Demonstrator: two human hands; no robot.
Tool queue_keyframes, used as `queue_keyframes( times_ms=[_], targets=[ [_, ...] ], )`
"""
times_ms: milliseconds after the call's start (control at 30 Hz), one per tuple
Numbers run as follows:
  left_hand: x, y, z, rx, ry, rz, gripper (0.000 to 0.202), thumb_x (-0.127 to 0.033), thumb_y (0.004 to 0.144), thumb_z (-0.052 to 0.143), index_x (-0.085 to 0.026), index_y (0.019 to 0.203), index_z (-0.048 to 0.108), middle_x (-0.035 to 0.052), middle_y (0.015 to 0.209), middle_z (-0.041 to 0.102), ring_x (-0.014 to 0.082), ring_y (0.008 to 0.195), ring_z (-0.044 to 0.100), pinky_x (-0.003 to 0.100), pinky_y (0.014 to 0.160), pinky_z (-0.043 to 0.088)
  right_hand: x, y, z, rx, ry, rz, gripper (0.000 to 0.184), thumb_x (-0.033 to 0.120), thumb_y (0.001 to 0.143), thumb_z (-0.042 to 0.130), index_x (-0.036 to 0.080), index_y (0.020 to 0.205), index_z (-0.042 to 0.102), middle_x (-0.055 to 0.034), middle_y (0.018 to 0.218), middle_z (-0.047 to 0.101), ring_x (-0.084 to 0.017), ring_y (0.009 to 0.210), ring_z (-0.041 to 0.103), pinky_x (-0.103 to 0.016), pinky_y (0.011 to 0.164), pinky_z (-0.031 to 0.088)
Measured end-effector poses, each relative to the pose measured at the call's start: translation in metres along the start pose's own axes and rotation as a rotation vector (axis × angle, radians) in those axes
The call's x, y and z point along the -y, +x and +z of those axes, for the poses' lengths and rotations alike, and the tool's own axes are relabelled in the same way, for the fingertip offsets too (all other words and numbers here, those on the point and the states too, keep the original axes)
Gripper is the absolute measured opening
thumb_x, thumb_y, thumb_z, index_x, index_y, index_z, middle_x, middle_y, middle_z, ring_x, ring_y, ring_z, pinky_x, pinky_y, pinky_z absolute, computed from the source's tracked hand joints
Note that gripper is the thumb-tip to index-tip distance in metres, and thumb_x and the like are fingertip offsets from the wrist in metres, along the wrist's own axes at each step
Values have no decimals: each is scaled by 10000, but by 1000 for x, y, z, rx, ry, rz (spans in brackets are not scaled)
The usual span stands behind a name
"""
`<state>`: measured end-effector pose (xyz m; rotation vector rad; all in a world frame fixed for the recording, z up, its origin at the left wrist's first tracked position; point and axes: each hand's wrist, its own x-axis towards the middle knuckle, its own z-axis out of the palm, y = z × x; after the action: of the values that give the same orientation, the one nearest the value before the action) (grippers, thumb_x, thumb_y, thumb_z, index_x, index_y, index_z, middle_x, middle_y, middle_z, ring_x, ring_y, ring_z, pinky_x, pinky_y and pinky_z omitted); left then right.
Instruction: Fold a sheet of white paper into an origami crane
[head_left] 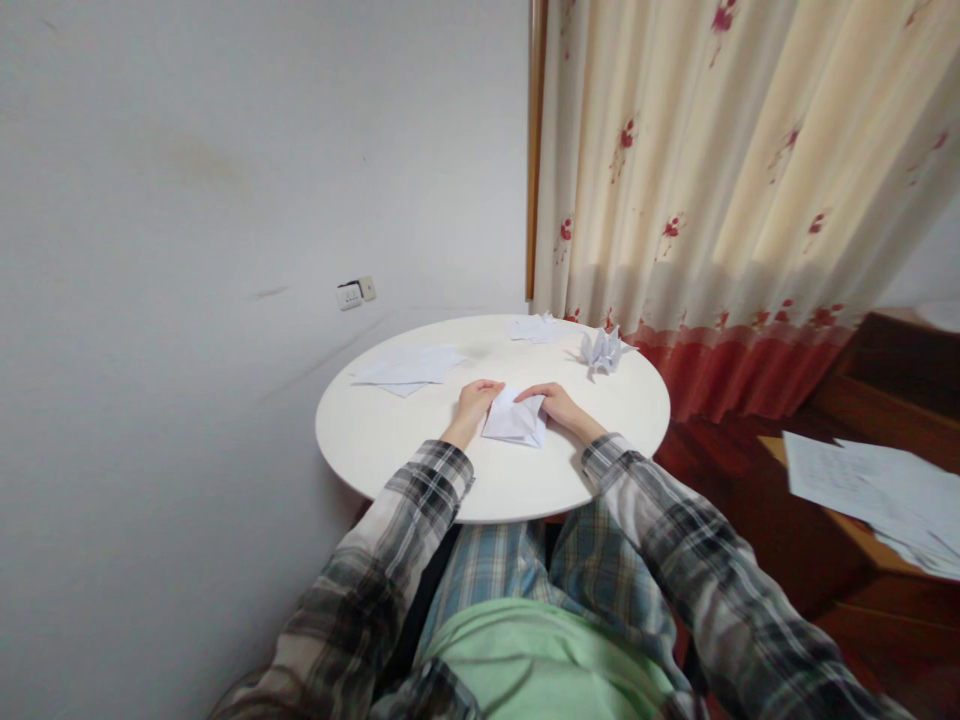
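A partly folded white sheet of paper (pixel 514 420) lies on the round white table (pixel 375 440) just in front of me. My left hand (pixel 475 402) rests on its left edge with the fingers curled over the paper. My right hand (pixel 553 402) presses on its upper right corner, fingers bent down onto the fold. Both arms wear plaid sleeves.
A small stack of flat white sheets (pixel 409 368) lies at the table's left. A folded paper figure (pixel 602 350) and more folded paper (pixel 534 327) sit at the far edge. A flowered curtain (pixel 712 200) hangs behind. Loose sheets (pixel 877 490) lie on a wooden surface to the right.
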<state>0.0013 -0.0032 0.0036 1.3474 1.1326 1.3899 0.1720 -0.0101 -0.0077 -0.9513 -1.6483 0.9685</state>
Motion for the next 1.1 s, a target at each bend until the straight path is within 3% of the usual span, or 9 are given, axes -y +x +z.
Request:
queue_keyframes(
  times_ms=[267,433,767,1100],
  targets=[
    [2,-1,1,14,-10,7,225,-310,528,705,-141,640,607,11,574,608,116,534,525,228,521,392,0,-1,1,18,-24,-1,408,94,524,384,141,754,718,-28,726,681,-125,635,554,-212,609,415],
    [10,6,-1,-54,-2,39,225,-312,529,705,-138,641,618,33,615,631,127,580,550,221,538,403,8,-3,0,-18,-125,-5,423,77,532,379,138,779,717,-31,722,679,-122,618,545,-217,614,412],
    [15,12,-3,-97,44,51,207,-300,566,687,-135,679,633,54,684,656,144,628,571,242,596,414,16,-6,0,-7,-83,-97,301,137,642,439,148,771,711,-61,846,688,-167,825,581,-290,826,402],
    [19,15,-4,-100,45,80,180,-287,573,676,-142,665,622,38,650,639,142,637,566,234,595,412,8,-3,-2,21,-48,-110,356,350,786,419,141,818,706,-81,925,679,-179,897,575,-300,878,363]
  ],
)
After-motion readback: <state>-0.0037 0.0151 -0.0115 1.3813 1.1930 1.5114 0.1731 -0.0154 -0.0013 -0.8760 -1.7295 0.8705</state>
